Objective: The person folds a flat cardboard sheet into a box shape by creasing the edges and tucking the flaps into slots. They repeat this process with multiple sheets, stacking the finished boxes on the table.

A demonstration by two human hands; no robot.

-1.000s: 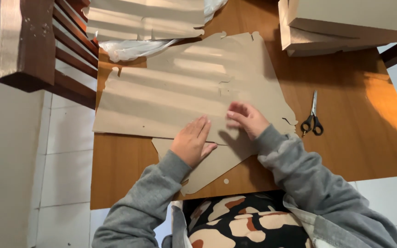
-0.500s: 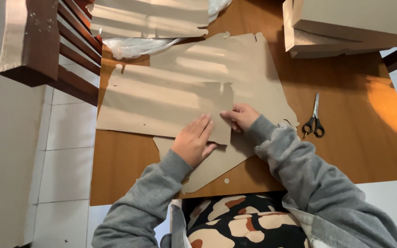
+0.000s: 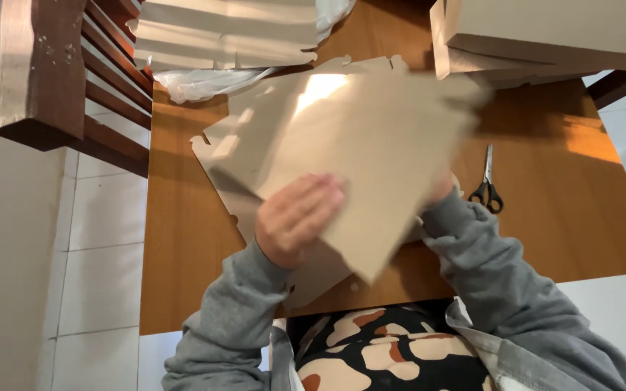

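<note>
A large flat brown cardboard cut-out (image 3: 371, 152) is lifted and tilted above the wooden table (image 3: 182, 239), blurred by motion. My left hand (image 3: 295, 217) grips its near left edge, fingers over the top face. My right hand (image 3: 440, 190) holds the right edge and is mostly hidden behind the sheet. Another cardboard piece (image 3: 240, 163) lies flat on the table beneath it.
Black-handled scissors (image 3: 487, 190) lie on the table to the right. Folded cardboard boxes (image 3: 545, 36) stand at the back right, a stack of flat cardboard (image 3: 226, 32) on clear plastic at the back left. A wooden chair (image 3: 59, 80) stands at the left over a tiled floor.
Both hands were pressing the cardboard flat on the table. Now they have lifted the top sheet up toward me and tilted it.
</note>
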